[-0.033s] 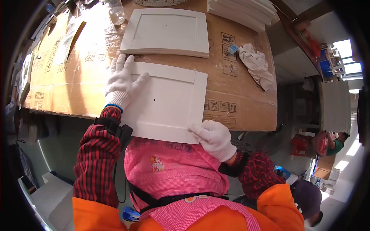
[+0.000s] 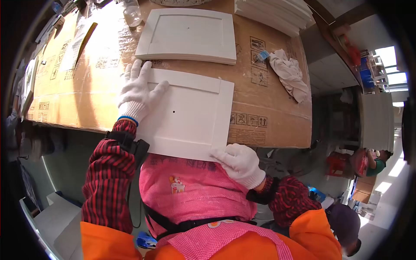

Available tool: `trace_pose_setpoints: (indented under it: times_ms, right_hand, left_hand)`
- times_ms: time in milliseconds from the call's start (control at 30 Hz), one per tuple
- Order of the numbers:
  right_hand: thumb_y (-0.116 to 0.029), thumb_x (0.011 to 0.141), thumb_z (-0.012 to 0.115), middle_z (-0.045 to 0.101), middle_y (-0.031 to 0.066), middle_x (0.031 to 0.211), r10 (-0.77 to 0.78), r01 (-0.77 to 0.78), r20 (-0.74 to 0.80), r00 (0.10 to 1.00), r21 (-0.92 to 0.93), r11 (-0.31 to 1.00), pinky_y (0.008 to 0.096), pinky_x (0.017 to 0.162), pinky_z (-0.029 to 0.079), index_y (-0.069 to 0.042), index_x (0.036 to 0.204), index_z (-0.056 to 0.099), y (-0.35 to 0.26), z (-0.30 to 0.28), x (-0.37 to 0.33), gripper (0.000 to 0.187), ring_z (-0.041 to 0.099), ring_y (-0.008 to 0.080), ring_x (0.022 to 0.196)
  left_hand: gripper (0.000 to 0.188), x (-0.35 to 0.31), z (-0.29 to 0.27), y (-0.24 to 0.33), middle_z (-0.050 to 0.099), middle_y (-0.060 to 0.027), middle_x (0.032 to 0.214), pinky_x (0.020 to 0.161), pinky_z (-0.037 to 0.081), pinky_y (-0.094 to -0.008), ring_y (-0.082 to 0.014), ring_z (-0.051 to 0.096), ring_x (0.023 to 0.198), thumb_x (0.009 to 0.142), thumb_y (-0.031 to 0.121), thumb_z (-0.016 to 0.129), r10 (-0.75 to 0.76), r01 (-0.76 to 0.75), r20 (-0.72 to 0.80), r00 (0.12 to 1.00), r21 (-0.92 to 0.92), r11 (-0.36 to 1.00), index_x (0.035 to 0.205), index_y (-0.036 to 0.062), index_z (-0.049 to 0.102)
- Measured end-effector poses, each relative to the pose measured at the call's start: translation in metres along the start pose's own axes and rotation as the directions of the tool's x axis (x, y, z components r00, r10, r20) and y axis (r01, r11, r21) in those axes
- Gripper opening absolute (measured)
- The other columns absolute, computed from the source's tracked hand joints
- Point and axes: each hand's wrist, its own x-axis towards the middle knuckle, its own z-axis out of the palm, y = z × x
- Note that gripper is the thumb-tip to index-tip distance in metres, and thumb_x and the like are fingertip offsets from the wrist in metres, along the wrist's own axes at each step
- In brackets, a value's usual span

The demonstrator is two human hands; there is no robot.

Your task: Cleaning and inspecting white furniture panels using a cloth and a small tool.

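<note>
Head view of a workbench covered with flattened brown cardboard (image 2: 264, 86). A white recessed-panel cabinet door (image 2: 186, 115), with a small dark hole near its centre, lies flat at the near edge of the bench and overhangs it toward the person's pink apron (image 2: 195, 190). The left hand (image 2: 138, 93), in a white knit glove, rests flat on the door's upper left corner with fingers spread, pressing rather than clasping. The gloved right hand (image 2: 240, 164) pinches the door's lower right corner, fingers curled over the edge. A second white panel door (image 2: 188, 34) lies farther back, just apart from the first. A crumpled pale rag (image 2: 288, 76) sits to the right, and a stack of white panels (image 2: 277, 11) occupies the far corner.
</note>
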Motion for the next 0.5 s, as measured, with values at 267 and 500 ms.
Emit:
trace_pose_setpoints:
  times_ms: [267, 500]
  right_hand:
    - [-0.008, 0.086, 0.078, 0.063, 0.0065, 0.076, 0.195, -0.197, -0.093, 0.976, -0.008, 0.98, 0.0348, 0.06, 0.053, -0.015, 0.117, 0.079, -0.011, -0.004, 0.011, 0.031, 0.066, 0.0244, 0.067]
    - [-0.008, 0.088, 0.077, 0.065, 0.0064, 0.077, 0.233, -0.233, -0.087, 0.969, 0.008, 0.972, 0.0352, 0.062, 0.054, -0.014, 0.117, 0.079, -0.013, -0.004, 0.012, 0.03, 0.067, 0.0247, 0.069]
  left_hand:
    - [0.088, 0.0, 0.003, -0.001, 0.027, -0.0151, 0.173, 0.13, 0.027, -0.0477, -0.0372, 0.021, 0.16, 0.092, 0.061, 0.066, -0.013, 0.013, -0.004, 1.0, -0.005, 1.0, 0.161, 0.0121, 0.042]
    - [0.091, 0.001, 0.002, 0.0, 0.023, -0.0139, 0.175, 0.131, 0.023, -0.0481, -0.0346, 0.017, 0.162, 0.092, 0.064, 0.065, -0.032, 0.032, 0.046, 0.998, -0.005, 0.999, 0.164, 0.0136, 0.038]
